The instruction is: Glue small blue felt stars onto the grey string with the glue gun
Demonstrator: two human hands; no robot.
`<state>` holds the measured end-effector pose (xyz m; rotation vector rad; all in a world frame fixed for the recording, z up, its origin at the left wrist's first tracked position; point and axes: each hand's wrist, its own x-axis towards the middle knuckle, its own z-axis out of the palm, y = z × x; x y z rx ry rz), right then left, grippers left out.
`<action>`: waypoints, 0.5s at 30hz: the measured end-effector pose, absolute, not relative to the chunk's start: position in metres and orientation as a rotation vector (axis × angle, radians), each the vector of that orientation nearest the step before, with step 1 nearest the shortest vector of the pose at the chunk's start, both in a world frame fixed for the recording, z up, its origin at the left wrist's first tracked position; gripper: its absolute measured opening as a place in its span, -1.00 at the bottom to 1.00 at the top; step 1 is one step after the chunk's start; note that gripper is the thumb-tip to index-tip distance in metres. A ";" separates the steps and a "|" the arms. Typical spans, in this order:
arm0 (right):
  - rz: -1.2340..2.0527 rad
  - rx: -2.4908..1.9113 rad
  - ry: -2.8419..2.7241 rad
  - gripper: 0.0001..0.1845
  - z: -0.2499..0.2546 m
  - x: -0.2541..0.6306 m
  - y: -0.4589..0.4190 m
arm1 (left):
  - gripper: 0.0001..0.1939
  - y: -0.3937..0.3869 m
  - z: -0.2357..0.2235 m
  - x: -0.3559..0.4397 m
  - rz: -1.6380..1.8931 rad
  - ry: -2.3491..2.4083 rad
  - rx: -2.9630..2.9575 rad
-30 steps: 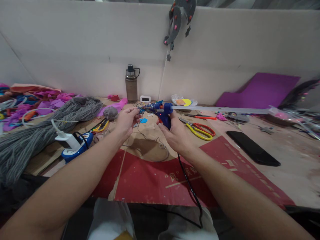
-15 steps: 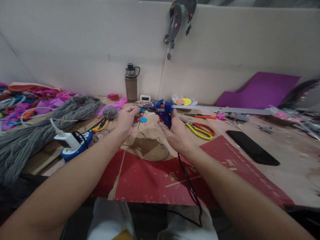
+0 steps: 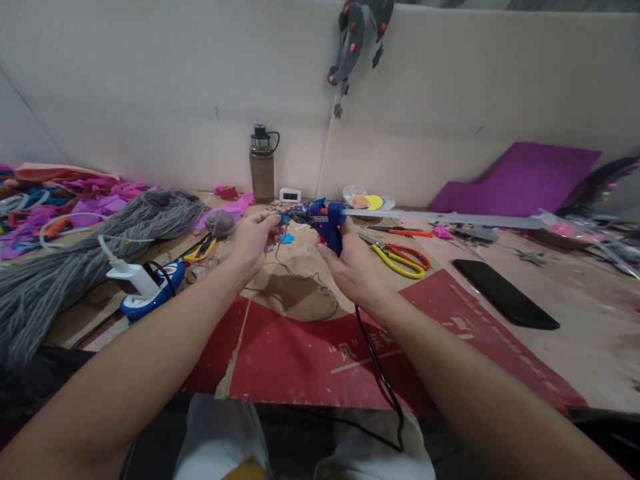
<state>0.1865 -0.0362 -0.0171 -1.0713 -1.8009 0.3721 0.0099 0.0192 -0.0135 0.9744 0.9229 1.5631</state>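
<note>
Gripping from the right: in the head view, the right hand (image 3: 356, 263) wraps a blue glue gun (image 3: 330, 219) by its handle, fingers curled, thumb along the near side. Left hand (image 3: 254, 239) nearly closed, thumb and forefinger pinching a small blue piece (image 3: 285, 219), the other fingers bent beneath. Both forearms slant inward from the lower corners; hands level with each other, just apart, above the cardboard (image 3: 300, 367).

Glue gun sits mid-view, held clear of the surface. Nozzle points left, at the pinched piece; tip beside it, contact too small to tell. Long axis close to level, running side to side across the view. Translucent glue stick (image 3: 425, 217) carries that line on out of the rear, far to the right, dipping slightly. Handle slopes down into the palm; black cord (image 3: 367, 345) drops below the wrist.

Grey yarn strand (image 3: 290, 272) hangs near the left fingers and loops on the cardboard. Yellow-and-red-handled scissors (image 3: 400, 267) lie right of the right hand, phone (image 3: 505, 293) farther right.
</note>
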 end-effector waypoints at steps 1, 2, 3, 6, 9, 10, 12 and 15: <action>0.371 -1.065 -1.799 -0.56 -0.017 0.186 -0.036 | -0.87 0.019 -0.013 0.010 1.561 0.923 0.976; 0.372 -1.058 -1.799 -0.55 -0.017 0.186 -0.036 | -0.86 0.019 -0.013 0.010 1.560 0.924 0.976; 0.375 -1.052 -1.798 -0.55 -0.017 0.186 -0.036 | -0.86 0.019 -0.013 0.010 1.559 0.928 0.974; 0.392 -1.065 -1.803 -0.53 -0.015 0.186 -0.038 | -0.87 0.018 -0.013 0.010 1.561 0.939 0.964; 0.395 -1.100 -1.804 -0.52 -0.014 0.186 -0.039 | -0.88 0.018 -0.013 0.010 1.570 0.926 0.958; 0.393 -1.100 -1.804 -0.52 -0.014 0.186 -0.039 | -0.89 0.018 -0.013 0.010 1.571 0.919 0.960; 0.387 -1.083 -1.800 -0.52 -0.014 0.186 -0.039 | -0.89 0.019 -0.013 0.010 1.570 0.911 0.964; 0.376 -1.082 -1.797 -0.53 -0.015 0.186 -0.038 | -0.87 0.018 -0.013 0.011 1.567 0.921 0.960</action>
